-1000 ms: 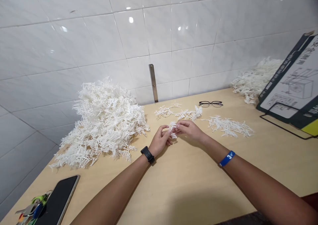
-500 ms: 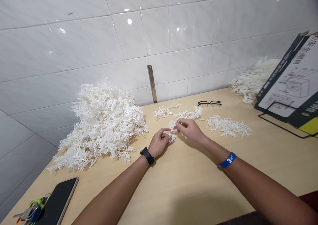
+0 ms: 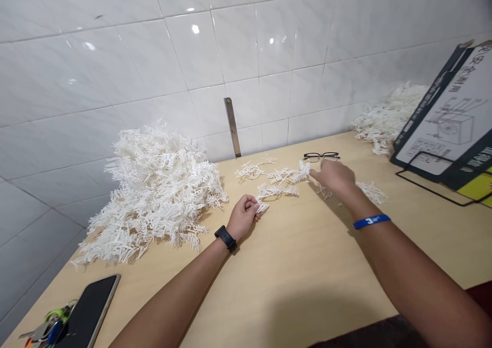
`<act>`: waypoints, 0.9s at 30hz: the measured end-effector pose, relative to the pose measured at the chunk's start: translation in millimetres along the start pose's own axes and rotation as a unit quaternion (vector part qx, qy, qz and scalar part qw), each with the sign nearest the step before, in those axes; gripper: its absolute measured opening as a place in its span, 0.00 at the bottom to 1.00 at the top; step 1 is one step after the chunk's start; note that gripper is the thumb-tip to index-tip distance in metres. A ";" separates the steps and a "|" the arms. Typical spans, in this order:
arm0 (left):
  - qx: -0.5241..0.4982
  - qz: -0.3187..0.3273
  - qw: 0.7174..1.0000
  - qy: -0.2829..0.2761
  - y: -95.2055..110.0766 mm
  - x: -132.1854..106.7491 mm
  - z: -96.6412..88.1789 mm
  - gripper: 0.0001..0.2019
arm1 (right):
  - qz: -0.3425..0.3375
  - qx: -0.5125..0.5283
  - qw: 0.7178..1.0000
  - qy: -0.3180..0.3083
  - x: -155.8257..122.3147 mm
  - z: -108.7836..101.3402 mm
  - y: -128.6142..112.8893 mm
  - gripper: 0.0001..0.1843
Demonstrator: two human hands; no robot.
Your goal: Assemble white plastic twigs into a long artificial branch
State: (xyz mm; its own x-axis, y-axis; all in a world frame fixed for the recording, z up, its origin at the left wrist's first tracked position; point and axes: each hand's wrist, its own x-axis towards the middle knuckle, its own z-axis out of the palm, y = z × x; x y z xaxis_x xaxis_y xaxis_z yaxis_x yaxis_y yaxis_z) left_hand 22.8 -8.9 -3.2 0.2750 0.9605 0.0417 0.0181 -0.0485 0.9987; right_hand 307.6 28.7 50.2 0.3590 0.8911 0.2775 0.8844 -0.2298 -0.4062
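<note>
Head view: left hand (image 3: 242, 217), its grip pinching a white branching sprig (image 3: 273, 190) over the worktop (image 3: 284, 266); right hand (image 3: 335, 177) above loose white pieces (image 3: 372, 192) near the eyeglasses (image 3: 321, 156), its grip too hidden to tell.

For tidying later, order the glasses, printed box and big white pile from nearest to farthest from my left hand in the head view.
1. Big white pile, to the left.
2. Glasses, right and farther back.
3. Printed box, far right.

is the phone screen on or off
Off, as far as it shows: the phone has a dark screen with nothing lit on it, though its near end runs out of the picture.
</note>
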 end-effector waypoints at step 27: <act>0.112 0.066 0.991 -0.010 3.1 -6.8 3.0 0.06 | -0.200 0.444 0.788 -0.376 -77.7 69.4 -72.6 0.19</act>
State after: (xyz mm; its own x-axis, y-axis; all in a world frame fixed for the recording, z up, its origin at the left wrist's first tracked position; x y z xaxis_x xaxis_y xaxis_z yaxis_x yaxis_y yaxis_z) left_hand 23.9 -16.4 -0.4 0.3080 0.9362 0.1693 0.1929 -0.2357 0.9525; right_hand 194.8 3.3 -2.3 -0.4701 0.8791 0.0787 0.2044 0.1951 -0.9593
